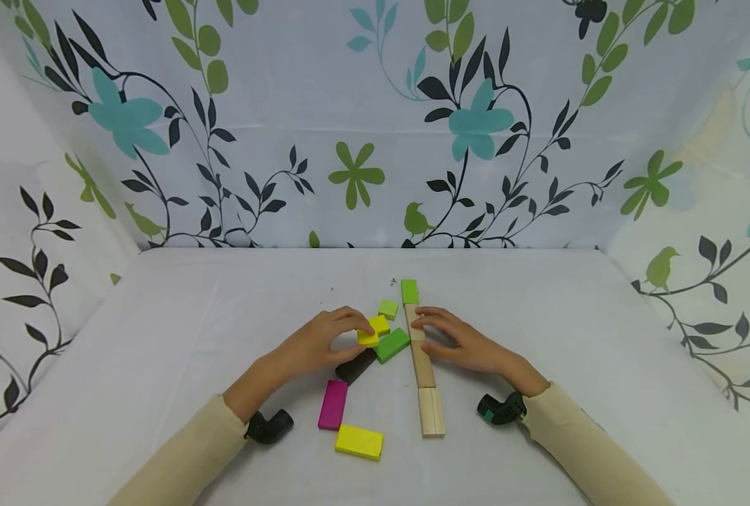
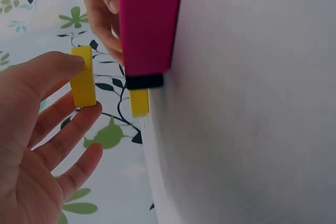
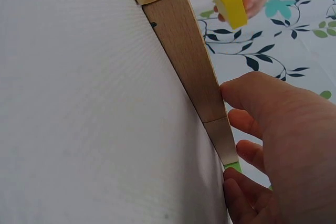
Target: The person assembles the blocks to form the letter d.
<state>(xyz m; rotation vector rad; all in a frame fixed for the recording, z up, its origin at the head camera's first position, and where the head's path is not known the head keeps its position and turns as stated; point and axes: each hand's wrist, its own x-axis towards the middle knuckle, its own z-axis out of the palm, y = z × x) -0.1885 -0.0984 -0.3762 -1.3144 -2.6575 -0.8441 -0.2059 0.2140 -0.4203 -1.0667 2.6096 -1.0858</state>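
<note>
The left hand (image 1: pixel 318 342) pinches a yellow block (image 1: pixel 367 339) between thumb and fingers, raised off the table (image 1: pixel 248 316). The block's long side runs from 12 to 6 o'clock in the left wrist view and from 10 to 4 in the right wrist view.

In the head view, clockwise from this block, a second yellow block (image 1: pixel 381 323) lies just beyond at 1 o'clock, with a lime block (image 1: pixel 388 309) past it. The right hand (image 1: pixel 466 346) is at 3, fingers loosely extended, touching the row (image 1: pixel 422 365) of three wood blocks and a green end block (image 1: pixel 409 291). The row's long axis runs almost 12 to 6, tipped slightly toward 11. A green block (image 1: pixel 392 346) sits at 4, pointing 2 to 8. A third yellow block (image 1: pixel 358 443) is at 6, nearly crosswise; a dark block (image 1: pixel 357 365) and a magenta block (image 1: pixel 332 405) are at 7.

Fingertips cover part of the held piece, and the right fingers part of the row. The left wrist view cuts off the magenta block's upper end; whether the green block touches the row is unclear.
</note>
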